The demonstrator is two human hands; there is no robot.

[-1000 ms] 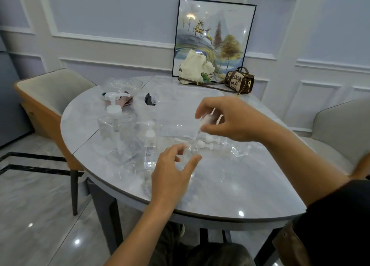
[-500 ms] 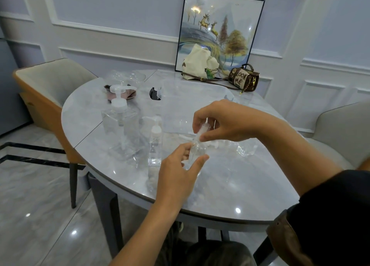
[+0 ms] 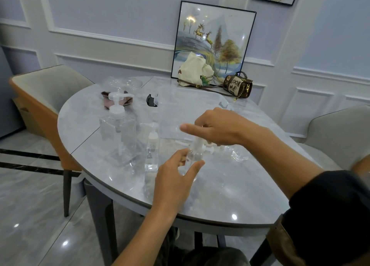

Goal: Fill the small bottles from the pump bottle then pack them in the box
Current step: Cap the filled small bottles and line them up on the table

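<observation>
The left hand (image 3: pixel 176 177) grips a small bottle (image 3: pixel 195 154) upright over the surface (image 3: pixel 230 185), thumb and fingers curled round it. The right hand (image 3: pixel 218 125) pinches its top from above, forefinger pointing out. A 2nd bottle (image 3: pixel 152 151) stands just left, beside the pump bottle (image 3: pixel 118 133)

The small bottle (image 3: pixel 194 152) was motion-blurred; its top was hidden under the right hand (image 3: pixel 218 127). Fill level could not be determined.
</observation>
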